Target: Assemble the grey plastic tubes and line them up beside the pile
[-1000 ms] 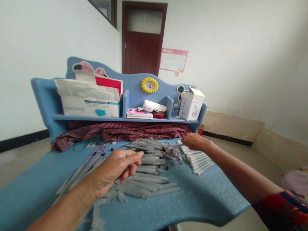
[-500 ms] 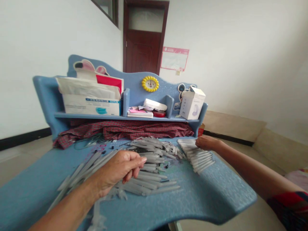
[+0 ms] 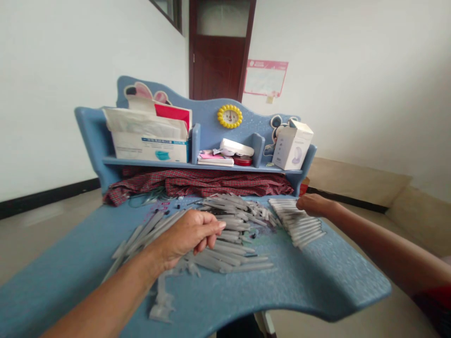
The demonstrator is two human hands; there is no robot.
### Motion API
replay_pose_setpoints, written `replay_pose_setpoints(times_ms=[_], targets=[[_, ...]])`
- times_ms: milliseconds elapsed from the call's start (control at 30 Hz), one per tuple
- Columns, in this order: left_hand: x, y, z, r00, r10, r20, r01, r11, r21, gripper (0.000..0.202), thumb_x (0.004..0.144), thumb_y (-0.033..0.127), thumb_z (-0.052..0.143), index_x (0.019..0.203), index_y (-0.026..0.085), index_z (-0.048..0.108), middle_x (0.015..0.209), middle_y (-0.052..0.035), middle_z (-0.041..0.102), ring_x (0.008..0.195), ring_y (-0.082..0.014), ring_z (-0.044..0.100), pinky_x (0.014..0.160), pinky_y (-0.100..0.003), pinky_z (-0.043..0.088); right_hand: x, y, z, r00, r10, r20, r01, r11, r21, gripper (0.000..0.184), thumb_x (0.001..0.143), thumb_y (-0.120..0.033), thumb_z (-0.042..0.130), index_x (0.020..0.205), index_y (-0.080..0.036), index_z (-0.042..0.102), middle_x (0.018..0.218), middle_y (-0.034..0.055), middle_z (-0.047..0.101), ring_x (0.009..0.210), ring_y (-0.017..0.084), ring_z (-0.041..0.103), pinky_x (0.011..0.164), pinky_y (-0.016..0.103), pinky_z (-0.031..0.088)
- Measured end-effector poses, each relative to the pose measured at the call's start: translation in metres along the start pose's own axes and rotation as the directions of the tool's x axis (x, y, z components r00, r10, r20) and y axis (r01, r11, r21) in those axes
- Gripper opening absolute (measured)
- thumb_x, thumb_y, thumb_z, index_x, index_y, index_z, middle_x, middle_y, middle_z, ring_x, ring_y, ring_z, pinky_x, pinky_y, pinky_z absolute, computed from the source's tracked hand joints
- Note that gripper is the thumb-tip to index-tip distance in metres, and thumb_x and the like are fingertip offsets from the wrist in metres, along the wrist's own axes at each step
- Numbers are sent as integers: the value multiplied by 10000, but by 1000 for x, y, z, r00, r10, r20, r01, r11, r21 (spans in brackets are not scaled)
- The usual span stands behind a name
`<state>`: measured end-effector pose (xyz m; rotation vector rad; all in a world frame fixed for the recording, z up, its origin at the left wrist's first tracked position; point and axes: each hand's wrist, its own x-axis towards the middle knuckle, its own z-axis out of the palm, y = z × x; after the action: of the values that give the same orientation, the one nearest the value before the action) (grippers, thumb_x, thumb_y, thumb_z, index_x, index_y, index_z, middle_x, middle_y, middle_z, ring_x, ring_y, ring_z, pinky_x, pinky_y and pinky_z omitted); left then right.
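My left hand [image 3: 197, 231] hovers above the middle of the blue desk, thumb pressed against the curled fingers; whatever is in the pinch, if anything, is hidden. Beneath and beyond it lies a loose heap of frosted, pen-like tubes [image 3: 229, 256]. More long tubes [image 3: 141, 237] lie slanted to the left of my wrist. On the right, my right hand [image 3: 310, 205] is closed at the far end of a neat row of slim, whitish pen-like sticks [image 3: 299, 227], laid side by side. Its fingertips are turned away, so its hold cannot be made out.
Small clear plastic pieces [image 3: 162, 305] lie near the front of the desk [image 3: 310, 286]. A checked cloth [image 3: 197, 182] is bunched under the shelf. Above it stand a mask box [image 3: 148, 148], a red round tin [image 3: 243, 161] and a white carton [image 3: 293, 145]. The desk's front edge curves inward.
The view has shifted, so the whole scene sits further right and slightly higher. Both hands keep nearly the same pose and place over the desk. Tubes and row look unchanged.
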<state>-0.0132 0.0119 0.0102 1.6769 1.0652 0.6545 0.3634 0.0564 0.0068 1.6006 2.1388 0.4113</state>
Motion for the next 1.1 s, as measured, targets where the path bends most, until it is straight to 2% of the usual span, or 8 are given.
replay_pose_setpoints(times_ms=[133, 300, 400, 467, 600, 767, 967, 1100], targets=[[-1, 1, 1, 1000, -2, -10, 2, 1000, 3, 280, 703, 410, 572, 635, 138, 574, 485, 15, 558, 364, -58, 378, 378, -167, 268, -4, -12, -15, 999, -26, -34, 27, 999, 21, 277, 749, -3, 432, 852, -124, 659, 804, 141, 674, 792, 225, 642, 641, 275, 437], [-4, 4, 3, 999, 12, -52, -7, 995, 101, 303, 710, 417, 535, 585, 141, 557, 474, 17, 554, 355, -61, 377, 371, -175, 256, -12, -65, -47, 982, -139, -129, 152, 983, 103, 226, 856, -235, 435, 964, -204, 630, 853, 81, 681, 824, 189, 631, 653, 242, 408], [-5, 4, 4, 998, 28, -58, -18, 987, 158, 313, 704, 422, 532, 557, 147, 549, 469, 18, 550, 366, -67, 391, 381, -179, 266, -20, -103, -67, 912, -328, -245, 386, 889, 247, 216, 840, -223, 448, 949, -210, 635, 830, 52, 688, 777, 161, 627, 654, 227, 384], [-5, 3, 4, 997, 36, -62, -24, 984, 179, 318, 696, 432, 538, 549, 150, 550, 469, 19, 551, 375, -71, 399, 387, -181, 276, -23, -123, -78, 879, -381, -285, 455, 850, 266, 217, 842, -219, 438, 915, -202, 641, 800, 49, 688, 753, 157, 623, 639, 225, 371], [-4, 1, 4, 995, 47, -88, -29, 980, 197, 321, 685, 441, 548, 538, 156, 548, 473, 16, 556, 384, -77, 404, 394, -184, 286, -23, -147, -90, 884, -360, -299, 435, 868, 241, 223, 842, -243, 435, 892, -185, 644, 763, 66, 686, 713, 167, 619, 591, 229, 353], [-2, -3, 3, 993, 56, -101, -32, 972, 231, 292, 717, 391, 511, 545, 158, 548, 473, 7, 565, 384, -81, 415, 397, -187, 289, -12, -164, -93, 911, -290, -292, 359, 907, 220, 265, 844, -312, 427, 886, -186, 657, 770, 83, 693, 711, 201, 636, 567, 244, 359], [0, -6, 1, 986, 55, -155, -15, 970, 244, 279, 717, 384, 511, 556, 160, 548, 472, 7, 564, 379, -87, 423, 386, -190, 292, -1, -176, -90, 932, -256, -258, 323, 908, 266, 294, 830, -350, 433, 856, -185, 676, 785, 86, 693, 717, 202, 630, 571, 250, 377], [3, -8, -2, 973, 58, -224, -4, 972, 234, 261, 720, 374, 506, 571, 164, 539, 462, 13, 557, 371, -86, 417, 380, -186, 284, 7, -176, -90, 947, -227, -226, 302, 870, 389, 260, 789, -361, 496, 819, -186, 687, 771, 58, 688, 697, 168, 616, 548, 221, 370]])
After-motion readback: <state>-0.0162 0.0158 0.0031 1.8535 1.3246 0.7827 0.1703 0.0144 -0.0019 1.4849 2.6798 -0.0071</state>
